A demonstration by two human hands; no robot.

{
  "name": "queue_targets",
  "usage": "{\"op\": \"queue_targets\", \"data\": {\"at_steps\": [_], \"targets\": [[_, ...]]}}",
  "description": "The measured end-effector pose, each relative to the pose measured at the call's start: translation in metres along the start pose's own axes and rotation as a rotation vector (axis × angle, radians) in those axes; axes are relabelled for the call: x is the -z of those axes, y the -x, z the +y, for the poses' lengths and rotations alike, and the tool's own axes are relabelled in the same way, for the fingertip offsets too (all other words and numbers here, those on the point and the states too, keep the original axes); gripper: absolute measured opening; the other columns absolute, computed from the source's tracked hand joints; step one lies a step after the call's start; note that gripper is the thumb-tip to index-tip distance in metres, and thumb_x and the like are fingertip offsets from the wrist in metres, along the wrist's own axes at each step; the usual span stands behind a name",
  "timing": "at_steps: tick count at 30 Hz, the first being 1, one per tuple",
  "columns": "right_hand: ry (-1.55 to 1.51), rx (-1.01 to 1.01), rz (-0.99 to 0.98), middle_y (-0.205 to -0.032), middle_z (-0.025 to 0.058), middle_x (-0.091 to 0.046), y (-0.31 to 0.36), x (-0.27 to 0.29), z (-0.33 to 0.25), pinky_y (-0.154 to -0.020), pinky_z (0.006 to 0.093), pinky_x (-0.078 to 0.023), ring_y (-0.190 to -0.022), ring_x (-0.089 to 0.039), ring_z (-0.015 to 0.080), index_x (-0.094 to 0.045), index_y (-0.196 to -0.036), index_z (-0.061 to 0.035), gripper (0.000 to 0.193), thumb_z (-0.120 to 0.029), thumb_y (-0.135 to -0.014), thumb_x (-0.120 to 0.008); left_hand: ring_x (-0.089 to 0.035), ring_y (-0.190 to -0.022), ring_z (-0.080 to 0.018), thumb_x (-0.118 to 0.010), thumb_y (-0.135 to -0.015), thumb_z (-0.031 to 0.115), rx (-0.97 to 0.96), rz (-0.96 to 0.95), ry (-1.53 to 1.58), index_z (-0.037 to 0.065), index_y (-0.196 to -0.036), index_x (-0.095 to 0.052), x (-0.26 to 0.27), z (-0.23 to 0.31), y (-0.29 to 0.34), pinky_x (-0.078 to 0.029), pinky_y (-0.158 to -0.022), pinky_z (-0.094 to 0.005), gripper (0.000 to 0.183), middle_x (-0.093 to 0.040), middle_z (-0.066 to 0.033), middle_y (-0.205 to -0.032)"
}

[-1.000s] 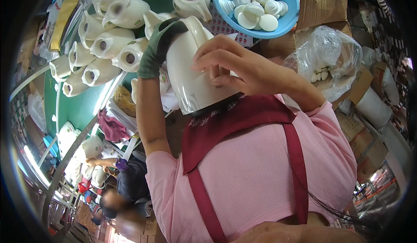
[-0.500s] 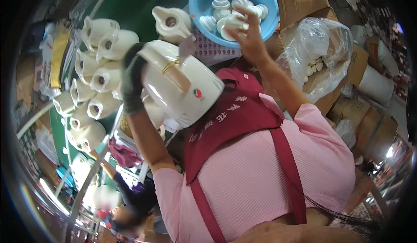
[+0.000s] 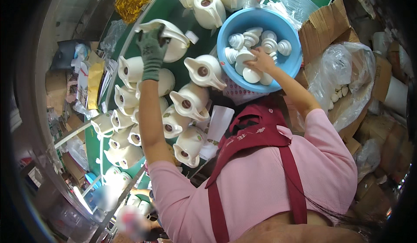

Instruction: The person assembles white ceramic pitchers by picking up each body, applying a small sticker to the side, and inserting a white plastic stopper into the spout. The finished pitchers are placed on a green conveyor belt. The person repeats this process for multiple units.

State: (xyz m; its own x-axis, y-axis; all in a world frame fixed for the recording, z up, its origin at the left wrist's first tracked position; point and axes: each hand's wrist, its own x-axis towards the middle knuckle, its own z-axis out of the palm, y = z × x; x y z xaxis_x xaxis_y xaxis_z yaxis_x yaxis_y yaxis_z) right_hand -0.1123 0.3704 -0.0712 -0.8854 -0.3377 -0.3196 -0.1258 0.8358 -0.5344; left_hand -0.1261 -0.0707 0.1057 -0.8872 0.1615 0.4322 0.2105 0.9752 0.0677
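Observation:
My left hand [image 3: 152, 52], in a grey-green glove, is closed around the handle side of a white thermos jug [image 3: 176, 47] at the far left of the green belt. A small white tag sticks out beside that jug. My bare right hand [image 3: 262, 62] reaches into a light blue basin [image 3: 296, 54], its fingers closed on a white stopper [image 3: 246, 57] with a flat round top. Several more ridged white stoppers [image 3: 269, 45] lie around it in the basin. The tips of my right fingers are partly hidden by the stopper.
Several lidless white jugs [image 3: 186, 104] crowd the green belt [image 3: 176, 2] near my left arm, with others [image 3: 209, 10] beyond. A printed sticker sheet [image 3: 243, 96] lies under the basin's near edge. At right stands a carton [image 3: 323, 26] with a plastic bag [image 3: 347, 65] of small white pieces.
My left hand has carried the jug from in front of my apron to the far left of the belt. The right hand has closed on a stopper, and the view has shifted.

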Motion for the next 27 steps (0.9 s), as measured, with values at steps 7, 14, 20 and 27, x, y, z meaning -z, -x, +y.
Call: {"op": "queue_targets", "data": {"at_steps": [7,14,20,27], "targets": [[-0.143,0.061,-0.056,-0.133,0.0235,-0.05,-0.01,0.0,-0.005,-0.105,0.0451,-0.046,-0.123,-0.055,0.0398,-0.059,-0.142,-0.0159,0.085,-0.066,-0.076,-0.077,-0.049,-0.133,-0.0284,-0.079,-0.077,0.021,0.073,-0.318,0.034,0.024,-0.142,-0.052,-0.061,-0.002,0.048,-0.026,-0.114,-0.0625,0.071,-0.055,-0.0085,-0.139],[-0.262,0.068,0.401,-0.131,0.0195,-0.051,0.021,0.007,0.011,-0.095,0.0407,-0.053,-0.116,-0.06,0.0345,-0.072,-0.113,-0.0069,0.062,-0.054,-0.075,-0.085,-0.036,-0.14,-0.0477,-0.083,-0.077,0.05,0.434,-0.447,0.199,0.007,-0.151,-0.041,0.049,0.103,0.152,-0.035,-0.112,-0.0568,0.096,-0.041,-0.027,-0.15],[-1.379,-0.223,-0.141,-0.124,0.0141,-0.063,0.038,0.051,-0.062,-0.074,0.034,-0.058,-0.096,-0.068,0.0242,-0.059,-0.132,-0.0091,0.055,-0.044,-0.092,-0.074,-0.036,-0.139,-0.0507,-0.09,-0.067,0.046,0.432,-0.464,0.22,0.005,-0.147,-0.044,0.043,0.112,0.206,-0.038,-0.112,-0.0548,0.101,-0.032,-0.0316,-0.151],[-1.244,0.007,-0.602,-0.076,0.0107,-0.072,0.032,0.06,-0.208,-0.052,0.0258,-0.052,-0.062,-0.07,0.0148,-0.068,-0.111,-0.005,0.062,-0.06,-0.083,-0.074,-0.036,-0.141,-0.0453,-0.09,-0.068,0.052,0.421,-0.621,0.247,0.004,-0.145,-0.049,0.02,-0.025,0.223,-0.034,-0.117,-0.0502,0.099,-0.032,-0.0309,-0.153]]}}
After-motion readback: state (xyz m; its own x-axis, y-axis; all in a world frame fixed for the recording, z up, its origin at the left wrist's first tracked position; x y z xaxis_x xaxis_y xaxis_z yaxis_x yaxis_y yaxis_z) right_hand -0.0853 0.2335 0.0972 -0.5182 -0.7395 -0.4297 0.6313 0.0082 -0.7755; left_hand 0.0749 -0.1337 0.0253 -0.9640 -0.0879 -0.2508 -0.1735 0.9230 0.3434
